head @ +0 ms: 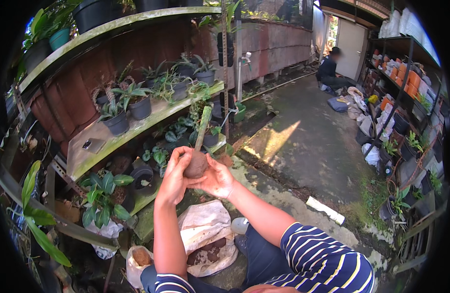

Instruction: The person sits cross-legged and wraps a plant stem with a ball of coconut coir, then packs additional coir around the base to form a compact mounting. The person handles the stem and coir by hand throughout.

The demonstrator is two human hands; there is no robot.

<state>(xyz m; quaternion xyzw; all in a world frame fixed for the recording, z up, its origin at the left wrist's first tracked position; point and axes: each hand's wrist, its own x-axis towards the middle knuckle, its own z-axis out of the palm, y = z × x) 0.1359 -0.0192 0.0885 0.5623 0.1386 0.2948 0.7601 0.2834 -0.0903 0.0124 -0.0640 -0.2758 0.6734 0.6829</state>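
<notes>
Both of my hands cup a round ball of brown soil or clay in front of me. My left hand curls around its left side, fingertips near the top. The open palm of my right hand lies against its right side. A green, stick-like plant cutting stands up from the ball's top, tilted slightly right. Below my hands a white woven sack lies open on the ground, with dark soil clumps inside. Beside it, at the lower left, is a small bag of brown fibre.
Potted plants line a mossy shelf on the left, where a phone-like object lies. A white pipe piece rests on the concrete at right. Farther back, another person sits near a rack of orange pots.
</notes>
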